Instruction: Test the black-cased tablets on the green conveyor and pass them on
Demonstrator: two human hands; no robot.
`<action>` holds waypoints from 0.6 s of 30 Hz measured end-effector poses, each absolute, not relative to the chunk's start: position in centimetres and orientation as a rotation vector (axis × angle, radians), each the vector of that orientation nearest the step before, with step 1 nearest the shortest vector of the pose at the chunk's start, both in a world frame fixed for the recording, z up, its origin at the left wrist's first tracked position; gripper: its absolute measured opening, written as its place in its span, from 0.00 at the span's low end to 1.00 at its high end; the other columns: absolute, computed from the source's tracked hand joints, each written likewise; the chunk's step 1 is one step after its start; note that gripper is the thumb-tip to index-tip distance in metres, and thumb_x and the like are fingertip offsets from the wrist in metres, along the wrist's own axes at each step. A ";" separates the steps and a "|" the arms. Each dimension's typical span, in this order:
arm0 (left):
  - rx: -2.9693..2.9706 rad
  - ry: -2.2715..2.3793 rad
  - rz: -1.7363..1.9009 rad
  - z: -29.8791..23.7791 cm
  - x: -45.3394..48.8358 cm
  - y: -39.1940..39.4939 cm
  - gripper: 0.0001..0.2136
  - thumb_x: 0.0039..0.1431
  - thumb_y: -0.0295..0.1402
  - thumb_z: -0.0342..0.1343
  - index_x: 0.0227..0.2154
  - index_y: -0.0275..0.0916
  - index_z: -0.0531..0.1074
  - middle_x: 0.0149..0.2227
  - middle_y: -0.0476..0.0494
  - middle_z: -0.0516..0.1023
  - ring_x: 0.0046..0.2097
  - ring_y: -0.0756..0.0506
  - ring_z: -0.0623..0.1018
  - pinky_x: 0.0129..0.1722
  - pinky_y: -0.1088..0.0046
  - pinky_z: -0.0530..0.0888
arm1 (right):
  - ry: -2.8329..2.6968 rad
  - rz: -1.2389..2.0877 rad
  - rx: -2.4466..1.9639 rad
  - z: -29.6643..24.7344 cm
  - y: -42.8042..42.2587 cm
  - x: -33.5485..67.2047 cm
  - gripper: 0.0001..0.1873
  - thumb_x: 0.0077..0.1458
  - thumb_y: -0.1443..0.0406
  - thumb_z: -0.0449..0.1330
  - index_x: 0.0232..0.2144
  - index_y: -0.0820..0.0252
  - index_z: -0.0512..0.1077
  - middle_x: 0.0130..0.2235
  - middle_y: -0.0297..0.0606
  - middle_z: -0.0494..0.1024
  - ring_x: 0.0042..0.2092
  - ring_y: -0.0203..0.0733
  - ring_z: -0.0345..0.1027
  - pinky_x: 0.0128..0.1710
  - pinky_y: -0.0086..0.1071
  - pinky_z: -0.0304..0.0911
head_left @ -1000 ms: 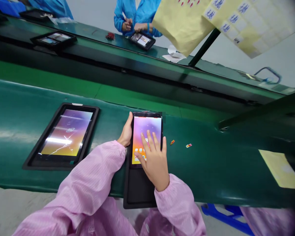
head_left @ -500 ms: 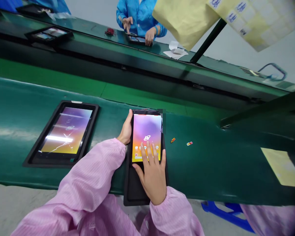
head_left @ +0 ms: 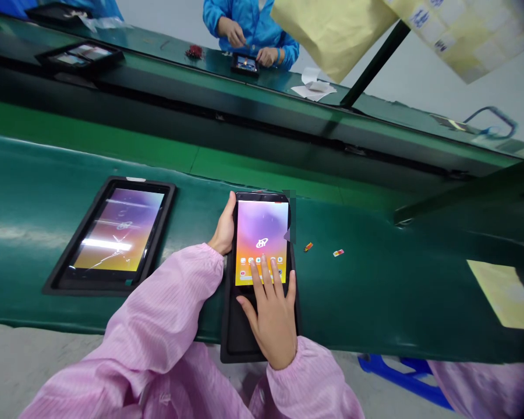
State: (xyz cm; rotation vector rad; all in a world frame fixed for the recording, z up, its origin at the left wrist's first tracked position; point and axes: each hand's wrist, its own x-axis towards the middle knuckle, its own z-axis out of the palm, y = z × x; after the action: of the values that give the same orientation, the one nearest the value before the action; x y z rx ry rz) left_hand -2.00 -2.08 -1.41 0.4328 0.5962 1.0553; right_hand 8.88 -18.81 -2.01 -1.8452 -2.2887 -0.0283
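Observation:
A tablet (head_left: 262, 224) with a lit purple-to-yellow home screen tilts up over a black tray (head_left: 240, 337). My left hand (head_left: 224, 230) grips the tablet's left edge, its thumb along the side and its other fingers hidden behind. Fingers spread, my right hand (head_left: 271, 317) lies over the lower part of the tablet, fingertips at the row of icons. Whether they press the glass I cannot tell. Right of the tablet, two small cards rest on the green bench: an orange one (head_left: 308, 247) and a white-and-red one (head_left: 338, 253).
On the left, a second lit tablet (head_left: 122, 230) sits in its own black tray (head_left: 55, 285). Yellow paper (head_left: 502, 294) lies at the right. Across the gap, a co-worker in blue (head_left: 251, 26) handles a device (head_left: 245, 64) at another bench. A blue stool (head_left: 402, 381) stands below the bench.
My right hand has slid slightly down the screen, uncovering more of the icons. My left hand keeps its grip. Across the gap, the co-worker's hand has lifted off the device.

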 end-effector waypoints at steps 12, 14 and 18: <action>0.491 0.638 1.061 -1.1 -2.0 -2.2 0.31 0.56 0.58 0.49 0.49 0.35 0.73 0.39 0.39 0.81 0.41 0.41 0.81 0.42 0.66 0.76 | -2.302 -0.024 -1.852 -2.0 -19.9 9.0 0.34 0.63 0.50 0.47 0.66 0.57 0.50 0.66 0.40 0.55 0.68 0.50 0.44 0.66 0.52 0.26; 0.481 0.645 1.062 -1.2 -2.0 -2.1 0.31 0.56 0.58 0.49 0.48 0.35 0.74 0.39 0.39 0.81 0.40 0.41 0.81 0.42 0.66 0.76 | -2.299 -0.027 -1.854 -2.0 -20.2 9.0 0.34 0.63 0.49 0.48 0.65 0.58 0.52 0.66 0.41 0.57 0.67 0.50 0.47 0.66 0.52 0.27; 0.489 0.653 1.068 -1.4 -1.9 -2.0 0.31 0.57 0.57 0.48 0.48 0.34 0.74 0.38 0.39 0.81 0.41 0.40 0.81 0.42 0.66 0.76 | -2.268 -0.019 -1.798 -1.5 -20.4 9.6 0.30 0.64 0.52 0.48 0.63 0.57 0.56 0.64 0.42 0.62 0.65 0.48 0.52 0.66 0.52 0.28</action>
State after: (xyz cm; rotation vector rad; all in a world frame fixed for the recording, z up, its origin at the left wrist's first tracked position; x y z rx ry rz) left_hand -1.88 -1.97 -1.45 0.4891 0.6526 1.0684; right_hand 9.62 -20.39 -1.51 -1.7977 -2.2681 -0.0189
